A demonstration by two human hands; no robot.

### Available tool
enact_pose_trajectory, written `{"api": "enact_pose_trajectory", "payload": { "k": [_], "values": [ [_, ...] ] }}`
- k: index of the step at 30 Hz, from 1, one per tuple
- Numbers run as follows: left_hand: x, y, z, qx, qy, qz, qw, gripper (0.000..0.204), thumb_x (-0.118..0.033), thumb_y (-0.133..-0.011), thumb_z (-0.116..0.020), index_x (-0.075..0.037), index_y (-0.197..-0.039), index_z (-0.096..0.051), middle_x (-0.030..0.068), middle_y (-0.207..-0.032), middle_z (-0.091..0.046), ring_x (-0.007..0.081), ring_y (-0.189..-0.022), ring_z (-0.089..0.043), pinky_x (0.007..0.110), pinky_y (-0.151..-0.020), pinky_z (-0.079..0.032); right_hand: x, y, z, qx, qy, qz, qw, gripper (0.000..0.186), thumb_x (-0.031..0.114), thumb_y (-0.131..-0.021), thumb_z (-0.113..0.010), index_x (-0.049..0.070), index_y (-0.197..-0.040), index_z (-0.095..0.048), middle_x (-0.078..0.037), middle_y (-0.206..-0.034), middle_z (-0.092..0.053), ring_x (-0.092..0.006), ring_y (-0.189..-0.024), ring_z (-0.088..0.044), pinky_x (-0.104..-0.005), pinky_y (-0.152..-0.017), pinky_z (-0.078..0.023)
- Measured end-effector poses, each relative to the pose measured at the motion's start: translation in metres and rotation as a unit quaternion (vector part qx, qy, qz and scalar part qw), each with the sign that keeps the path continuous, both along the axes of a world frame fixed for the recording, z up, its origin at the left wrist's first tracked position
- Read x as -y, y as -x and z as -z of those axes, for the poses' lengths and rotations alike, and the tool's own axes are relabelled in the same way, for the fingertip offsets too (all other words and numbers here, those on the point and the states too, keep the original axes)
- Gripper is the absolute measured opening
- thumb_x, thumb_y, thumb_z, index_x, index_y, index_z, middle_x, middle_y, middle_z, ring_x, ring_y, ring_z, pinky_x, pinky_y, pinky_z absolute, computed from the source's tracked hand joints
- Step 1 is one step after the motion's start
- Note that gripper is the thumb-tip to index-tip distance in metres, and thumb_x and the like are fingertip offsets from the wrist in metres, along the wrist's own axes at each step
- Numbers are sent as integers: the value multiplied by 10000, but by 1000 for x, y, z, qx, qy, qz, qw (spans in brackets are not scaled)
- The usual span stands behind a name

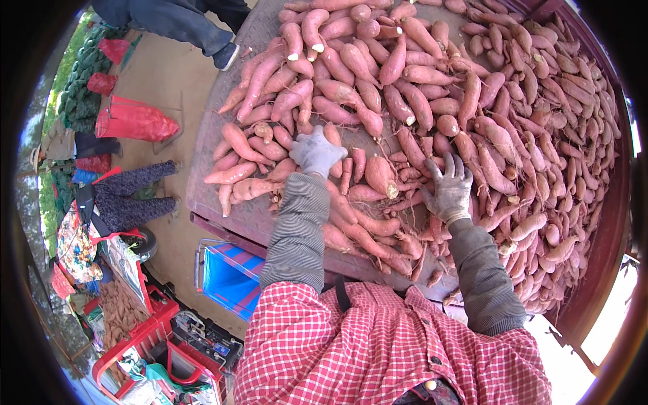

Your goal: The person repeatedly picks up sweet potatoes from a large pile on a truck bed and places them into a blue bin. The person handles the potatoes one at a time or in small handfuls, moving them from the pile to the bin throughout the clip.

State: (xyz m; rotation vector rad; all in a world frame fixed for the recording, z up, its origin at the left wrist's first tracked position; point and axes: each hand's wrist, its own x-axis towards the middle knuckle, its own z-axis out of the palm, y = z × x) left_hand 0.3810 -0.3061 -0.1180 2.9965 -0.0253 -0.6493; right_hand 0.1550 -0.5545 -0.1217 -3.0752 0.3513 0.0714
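Grip, left hand [316, 150]: gloved, palm down among sweet potatoes [260, 75] towards the left of the bed. Fingers partly hidden from above; cannot tell whether they are clasped round one or only resting. One short sweet potato [331, 134] lies right against the fingertips.

Grip, right hand [448, 187]: fingers spread, thumb out, nothing seen clasped. It lies at the left margin of the dense heap [540, 145], palm towards the sweet potatoes below.

Between the hands: a stout sweet potato [380, 177] with a rough, pale end, slimmer ones close by.

Handling notes (judgement): cup each piece round its thick middle, since tapered ends would likely snap or slip. Lift rather than drag; skins probably scuff on the bed. With the right, draw from the heap's margin so that upper pieces do not roll down. Loosen tangled pieces before pulling. Keep pressure light; gloves dull touch.

Further out: the bed [255, 32] carries everything. Near-side pieces lie close to its edge, so the forearms should clear them. Beyond that edge, lower left, a blue-lined container [231, 275]; dark red side wall [588, 307] at right.
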Motion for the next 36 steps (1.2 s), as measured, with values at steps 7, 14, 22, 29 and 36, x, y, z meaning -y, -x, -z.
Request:
{"api": "enact_pose_trajectory", "payload": {
  "k": [7, 14, 22, 29, 36],
  "values": [
    [-4, -2, 9, 13, 74, 4, 997, 856, -460, -644, -913, -160, -1390, -619, 236, -1302, -618, 371, -1205, -620, 473, -999, -534, 1, 3, -2, -38, 0, 19, 999, 748, 489, -826, -761, 265, -1510, -556, -207, -1608, -394, -419, -1502, -342, -656, -1190, -267],
    [-116, 93, 5, -28, 823, -206, 528, 639, -152, -937, -738, 39, -1494, -490, 99, -1304, -639, 201, -1116, -630, 307, -973, -533, -7, 2, -8, -38, -18, 8, 999, 722, 480, -849, -737, 257, -1513, -563, -206, -1606, -392, -418, -1501, -341, -651, -1189, -267],
    [-167, 222, -155, 181, 678, -169, 692, 386, -284, -1074, -556, -10, -1339, -612, 125, -1250, -715, 208, -963, -678, 369, -859, -557, -3, 6, -12, -20, 14, 9, 1000, 735, 480, -853, -762, 245, -1517, -555, -207, -1571, -426, -422, -1480, -380, -628, -1147, -340],
    [-354, 366, -37, 96, 628, -515, 576, 658, -496, -952, -680, -99, -1455, -531, 102, -1181, -668, 266, -973, -688, 438, -842, -578, -11, 0, -23, -37, 17, -4, 999, 732, 516, -839, -775, 236, -1486, -578, -207, -1540, -478, -423, -1435, -438, -607, -1122, -376],
    [-282, 262, -35, 209, 497, -386, 749, 444, -257, -956, -743, -26, -1327, -669, 115, -1116, -730, 228, -1000, -701, 340, -873, -573, -12, 3, -3, 36, 18, 20, 999, 712, 530, -783, -823, 258, -1410, -622, -199, -1530, -478, -418, -1429, -423, -610, -1154, -331]
  ]
}}
